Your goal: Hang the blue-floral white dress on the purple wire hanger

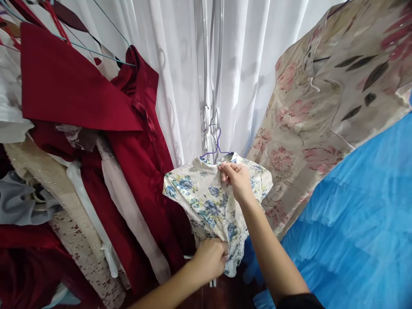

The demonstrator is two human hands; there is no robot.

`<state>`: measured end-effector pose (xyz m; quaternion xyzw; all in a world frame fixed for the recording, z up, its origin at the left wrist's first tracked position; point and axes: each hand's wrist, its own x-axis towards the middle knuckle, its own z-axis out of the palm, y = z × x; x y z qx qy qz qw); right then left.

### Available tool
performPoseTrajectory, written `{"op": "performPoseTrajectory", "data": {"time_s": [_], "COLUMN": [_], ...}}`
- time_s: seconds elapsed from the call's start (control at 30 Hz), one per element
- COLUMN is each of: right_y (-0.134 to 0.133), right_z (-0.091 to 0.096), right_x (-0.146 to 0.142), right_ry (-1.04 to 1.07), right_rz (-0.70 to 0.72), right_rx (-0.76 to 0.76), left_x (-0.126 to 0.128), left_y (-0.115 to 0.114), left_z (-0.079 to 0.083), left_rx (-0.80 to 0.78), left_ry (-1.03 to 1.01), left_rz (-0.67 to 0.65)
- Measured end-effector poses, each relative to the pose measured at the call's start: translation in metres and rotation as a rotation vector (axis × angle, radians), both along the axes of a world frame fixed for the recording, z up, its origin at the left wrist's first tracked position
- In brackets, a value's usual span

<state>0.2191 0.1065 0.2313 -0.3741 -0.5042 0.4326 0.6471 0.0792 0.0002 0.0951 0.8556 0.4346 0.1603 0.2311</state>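
Observation:
A short-sleeved white top with blue flowers and green-yellow leaves (206, 193) hangs in the middle on a purple wire hanger (219, 138). At its collar, my right hand (235, 177) is closed, thumb and fingertips pinching the fabric beside the neck opening. Lower down, the fingers of my left hand (210, 259) are curled around the front of the top, drawing the cloth into folds. Both palms face away, so exactly how much fabric lies inside each grip is hidden.
Dark red garments (80, 86) crowd the left on a teal hanger (93, 51). To the right hang a beige floral dress (292, 116) and a ruffled blue tulle skirt (360, 214). White curtains (174, 64) and a grey metal stand (206, 56) rise behind the top.

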Motion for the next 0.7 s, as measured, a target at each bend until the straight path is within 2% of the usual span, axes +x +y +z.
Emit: {"op": "performPoseTrajectory", "data": {"time_s": [0.07, 0.17, 0.2, 0.27, 0.33, 0.43, 0.53, 0.6, 0.63, 0.7], "right_y": [-0.008, -0.021, -0.024, -0.024, -0.019, -0.007, -0.003, -0.007, -0.011, -0.02], "right_z": [-0.003, -0.008, -0.008, -0.007, -0.012, -0.036, -0.071, -0.09, -0.097, -0.106], "right_x": [-0.002, -0.002, -0.002, -0.002, -0.003, -0.005, -0.008, -0.012, -0.014, -0.019], "right_ry": [-0.006, -0.039, -0.057, -0.106, -0.164, -0.262, -0.297, -0.26, -0.237, -0.196], "right_rz": [-0.022, -0.015, -0.012, -0.009, -0.038, -0.146, -0.157, -0.105, -0.072, -0.003], "right_rx": [0.0, -0.009, -0.002, 0.03, 0.076, 0.085, 0.001, -0.047, -0.062, -0.085], "left_x": [-0.013, -0.027, -0.028, -0.023, -0.016, -0.019, -0.053, -0.088, -0.104, -0.127], "left_y": [0.02, 0.057, 0.069, 0.087, 0.1, 0.116, 0.142, 0.165, 0.176, 0.191], "left_z": [0.028, 0.086, 0.105, 0.137, 0.156, 0.167, 0.163, 0.153, 0.146, 0.126], "left_rx": [0.044, 0.207, 0.232, 0.272, 0.329, 0.398, 0.449, 0.453, 0.407, 0.319], "left_ry": [-0.224, -0.599, -0.685, -0.755, -0.717, -0.723, -0.918, -1.158, -1.309, -1.382], "left_rz": [-0.02, 0.149, 0.152, 0.078, -0.008, -0.009, 0.158, 0.344, 0.419, 0.452]}}
